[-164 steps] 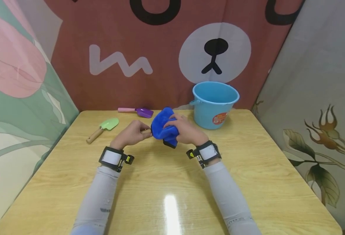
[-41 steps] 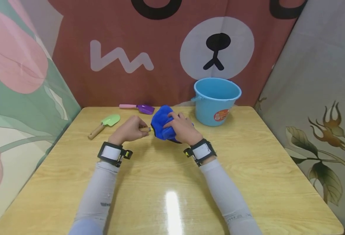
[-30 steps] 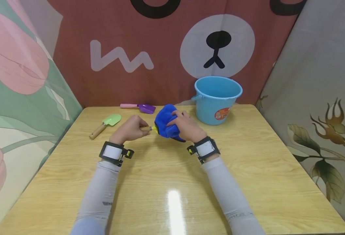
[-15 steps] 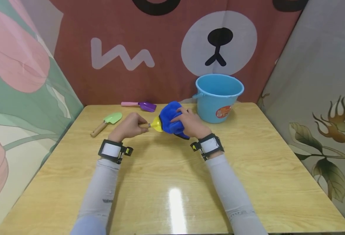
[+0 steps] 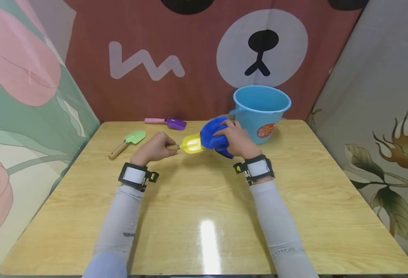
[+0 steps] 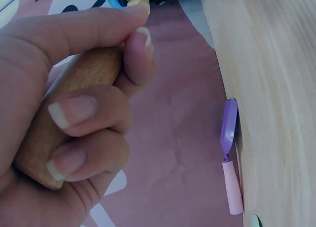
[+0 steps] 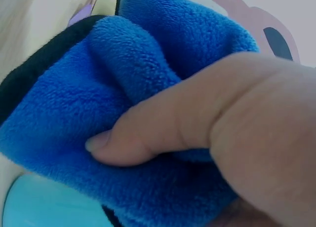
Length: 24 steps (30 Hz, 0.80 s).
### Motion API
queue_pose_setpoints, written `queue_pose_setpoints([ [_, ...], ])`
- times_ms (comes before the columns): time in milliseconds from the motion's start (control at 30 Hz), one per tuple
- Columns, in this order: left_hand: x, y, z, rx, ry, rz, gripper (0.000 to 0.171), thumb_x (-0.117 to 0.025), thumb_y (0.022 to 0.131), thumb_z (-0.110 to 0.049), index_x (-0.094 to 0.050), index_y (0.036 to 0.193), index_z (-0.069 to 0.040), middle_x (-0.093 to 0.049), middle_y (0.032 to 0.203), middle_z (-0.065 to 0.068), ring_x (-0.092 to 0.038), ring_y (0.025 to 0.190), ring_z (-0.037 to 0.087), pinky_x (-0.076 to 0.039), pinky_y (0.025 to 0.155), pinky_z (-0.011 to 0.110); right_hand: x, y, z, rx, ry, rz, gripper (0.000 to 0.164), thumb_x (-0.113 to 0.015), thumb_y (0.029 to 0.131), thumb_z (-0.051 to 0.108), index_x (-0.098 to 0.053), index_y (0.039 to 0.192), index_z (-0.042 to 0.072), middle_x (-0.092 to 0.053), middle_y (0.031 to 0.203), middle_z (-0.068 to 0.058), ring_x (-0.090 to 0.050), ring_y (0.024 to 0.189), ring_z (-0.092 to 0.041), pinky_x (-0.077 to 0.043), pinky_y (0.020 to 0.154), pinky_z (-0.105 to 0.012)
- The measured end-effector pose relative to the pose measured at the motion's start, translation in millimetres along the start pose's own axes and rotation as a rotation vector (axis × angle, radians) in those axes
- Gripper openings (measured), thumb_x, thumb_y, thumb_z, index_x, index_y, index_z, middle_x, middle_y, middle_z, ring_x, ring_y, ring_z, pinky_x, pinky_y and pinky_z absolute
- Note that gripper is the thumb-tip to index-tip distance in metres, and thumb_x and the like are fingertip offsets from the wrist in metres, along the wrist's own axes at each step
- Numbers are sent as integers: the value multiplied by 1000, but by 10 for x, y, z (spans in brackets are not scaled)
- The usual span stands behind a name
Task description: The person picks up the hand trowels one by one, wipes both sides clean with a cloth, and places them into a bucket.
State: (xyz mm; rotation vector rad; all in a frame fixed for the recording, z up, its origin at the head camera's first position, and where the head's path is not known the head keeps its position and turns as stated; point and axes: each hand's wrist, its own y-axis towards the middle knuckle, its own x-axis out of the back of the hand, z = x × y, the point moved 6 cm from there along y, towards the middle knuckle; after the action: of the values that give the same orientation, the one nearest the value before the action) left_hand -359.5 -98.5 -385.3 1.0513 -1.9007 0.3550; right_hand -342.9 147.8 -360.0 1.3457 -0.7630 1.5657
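My left hand (image 5: 155,149) holds a small yellow hand trowel (image 5: 191,144) by its wooden handle (image 6: 91,71); in the left wrist view the fingers curl round that handle. My right hand (image 5: 239,139) grips a fluffy blue cloth (image 5: 213,133) with a black edge, bunched over the far end of the yellow blade. In the right wrist view the thumb presses into the folds of the cloth (image 7: 143,84). The tip of the blade is hidden by the cloth. Both hands are raised over the back half of the table (image 5: 190,216).
A light blue bucket (image 5: 262,100) stands at the back right, just behind my right hand. Left of my left hand lies a green trowel (image 5: 127,143) with a wooden handle. A purple trowel (image 5: 174,123) with a pink handle lies near the back edge.
The blue cloth and my right hand have slid to the right along the trowel, away from the left hand. More of the yellow blade has come into sight.
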Motion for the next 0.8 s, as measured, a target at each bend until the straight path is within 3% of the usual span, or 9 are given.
queue_pose_setpoints([
  [200,-34,34,-41,-10,26,25,9,-77,89,-9,-78,82,-3,-64,69,1,-45,55,8,-42,56,27,91,-9,95,40,65,-57,63,-72,81,-10,-66,136,19,-39,156,-15,-33,141,-41,-47,104,-58],
  [400,-39,53,-125,-53,38,28,27,-76,89,-10,-64,64,-11,-47,58,-6,-38,52,7,-33,53,25,65,12,212,75,96,-36,67,-74,80,-8,-62,140,21,-37,158,-15,-32,143,-41,-44,107,-59],
  [600,-30,74,-138,-62,44,29,30,-76,89,-10,-62,63,-12,-46,58,-7,-38,51,6,-32,52,24,-6,48,347,103,57,5,65,-78,82,-4,-62,140,22,-38,158,-13,-32,144,-41,-43,108,-57],
  [800,-4,49,-144,-33,32,28,22,-77,88,-9,-68,68,-7,-52,60,-4,-41,52,8,-34,51,25,-126,85,499,157,-66,27,62,-81,82,0,-65,138,23,-41,156,-12,-37,140,-40,-46,105,-57],
])
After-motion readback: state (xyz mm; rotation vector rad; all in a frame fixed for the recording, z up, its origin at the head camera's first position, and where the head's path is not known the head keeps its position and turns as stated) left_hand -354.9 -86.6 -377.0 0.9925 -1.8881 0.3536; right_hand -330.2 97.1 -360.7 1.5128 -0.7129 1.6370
